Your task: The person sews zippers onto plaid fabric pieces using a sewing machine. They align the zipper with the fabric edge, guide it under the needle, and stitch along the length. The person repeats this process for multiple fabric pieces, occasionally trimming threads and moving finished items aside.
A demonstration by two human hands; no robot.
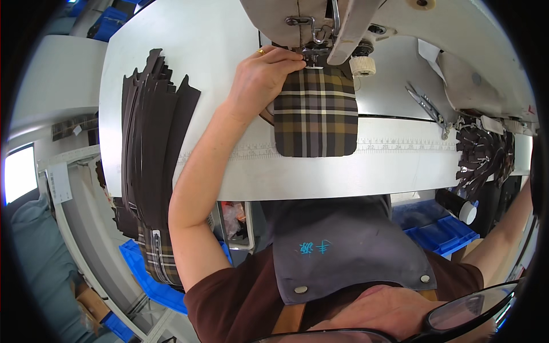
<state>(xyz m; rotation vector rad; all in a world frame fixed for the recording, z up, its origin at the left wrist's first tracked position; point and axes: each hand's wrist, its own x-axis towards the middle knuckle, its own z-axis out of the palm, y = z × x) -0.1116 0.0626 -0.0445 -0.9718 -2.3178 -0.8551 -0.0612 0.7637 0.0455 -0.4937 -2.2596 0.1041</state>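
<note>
At the sewing machine's presser foot (313,64), my left hand (264,75) has its fingers drawn together in a pinch. What the fingertips hold, if anything, is too small to make out. Under the foot and toward me lies a plaid fabric piece (316,117) in brown, black and white, with rounded near corners. A brown curved edge shows between my left wrist and the plaid piece. My right forearm (506,237) reaches out past the right rim, and the hand itself is out of the picture.
Dark fabric strips (150,137) hang over the table's left edge, with plaid zippered pieces (160,257) below. Thread snips (426,106) lie right of the machine, near a bundle of dark strips (485,151). A printed ruler (400,144) crosses the white table (320,177). Blue bins (440,231) stand below.
</note>
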